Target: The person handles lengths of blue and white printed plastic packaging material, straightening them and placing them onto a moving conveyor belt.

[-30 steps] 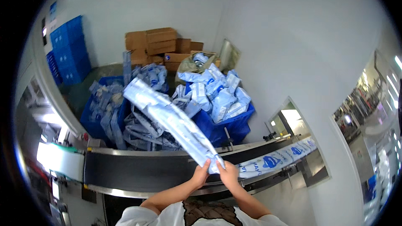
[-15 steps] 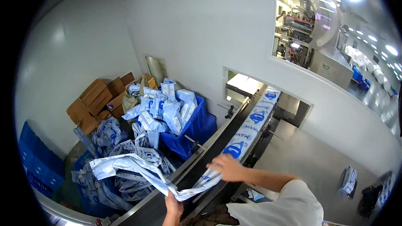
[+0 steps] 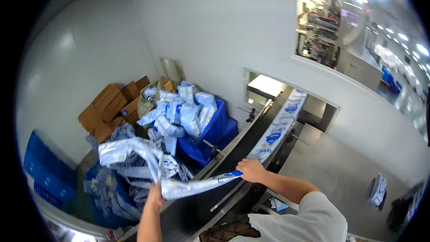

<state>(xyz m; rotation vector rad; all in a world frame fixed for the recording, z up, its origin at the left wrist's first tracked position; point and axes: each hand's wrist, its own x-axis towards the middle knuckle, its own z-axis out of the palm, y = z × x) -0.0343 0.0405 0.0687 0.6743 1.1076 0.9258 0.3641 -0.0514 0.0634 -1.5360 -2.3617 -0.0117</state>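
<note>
A long strip of white plastic packaging film [image 3: 190, 188] with blue print is stretched between my two hands above the dark conveyor belt [image 3: 230, 157]. My left hand [image 3: 155, 195] is closed around the film, and a loose end folds up and over to the left above the heap of waste film. Further up the belt, my right hand [image 3: 251, 170] grips the same film with its fingers curled. Beyond that hand, the printed strip continues flat along the belt to the wall opening [image 3: 247, 90].
Left of the belt stands a blue crate [image 3: 210, 132] heaped with blue-white packages [image 3: 190, 118]. Crumpled waste film [image 3: 107, 192] fills another blue container. Cardboard boxes [image 3: 107, 103] lie against the wall. On the right, a steel table [image 3: 331, 166] carries a small package [image 3: 379, 188].
My left hand has moved left and slightly up, pulling the film taut. My right hand has shifted slightly right and up, still on the film.
</note>
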